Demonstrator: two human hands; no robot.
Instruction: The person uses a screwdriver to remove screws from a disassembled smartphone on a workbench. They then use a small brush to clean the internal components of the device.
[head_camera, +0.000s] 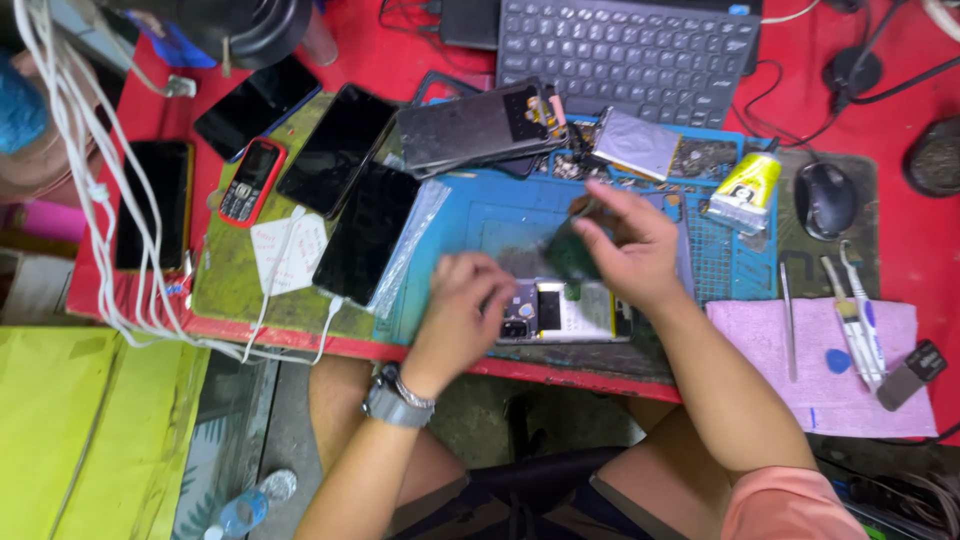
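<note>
An opened smartphone (575, 312) lies back-up on the blue work mat (480, 215), its battery and camera module exposed. My left hand (462, 305), with a wristwatch (392, 400) on its wrist, rests on the phone's left end and holds it down. My right hand (625, 245) hovers just above the phone and pinches a dark green, blurred piece (570, 255) between thumb and fingers. What exactly that piece is cannot be made out.
Several phones (335, 150) and a red keypad phone (250, 180) lie left of the mat. Phone back covers (480, 125), a glue tube (745, 185), mouse (825, 198) and keyboard (625, 50) sit behind. Tweezers (787, 320) and tools rest on a pink cloth (780, 345) at right.
</note>
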